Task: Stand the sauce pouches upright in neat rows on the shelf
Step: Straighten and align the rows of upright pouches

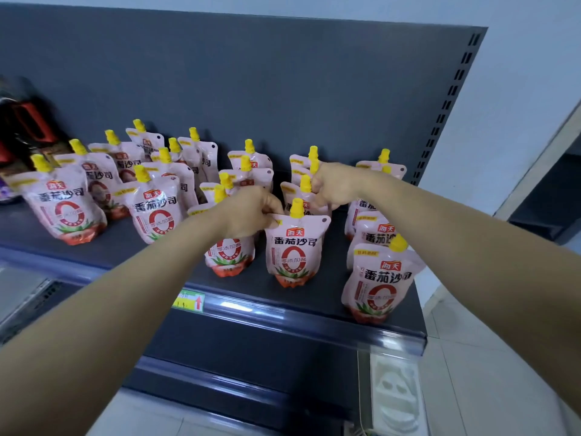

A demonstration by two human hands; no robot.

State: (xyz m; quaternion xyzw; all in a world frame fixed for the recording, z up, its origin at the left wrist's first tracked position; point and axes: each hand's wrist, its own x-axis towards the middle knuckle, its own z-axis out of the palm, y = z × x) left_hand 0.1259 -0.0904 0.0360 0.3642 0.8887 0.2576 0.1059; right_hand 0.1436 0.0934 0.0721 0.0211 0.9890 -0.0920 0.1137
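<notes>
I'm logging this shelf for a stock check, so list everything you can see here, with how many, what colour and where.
Sauce pouches: about twenty, exact count unclear since some are hidden; pink with yellow caps; upright in five rough rows across the shelf.
Shelf: one, dark grey, with a clear price rail along its front edge.
Price tag: one, green and yellow with a red arrow, on the front rail.
Back panel: one, dark grey, behind the pouches.
Dark bottles: blurred, count unclear, black and red, far left.
Left hand: fingers pinching the top corner of a front pouch.
Right hand: closed around a pouch further back.
</notes>
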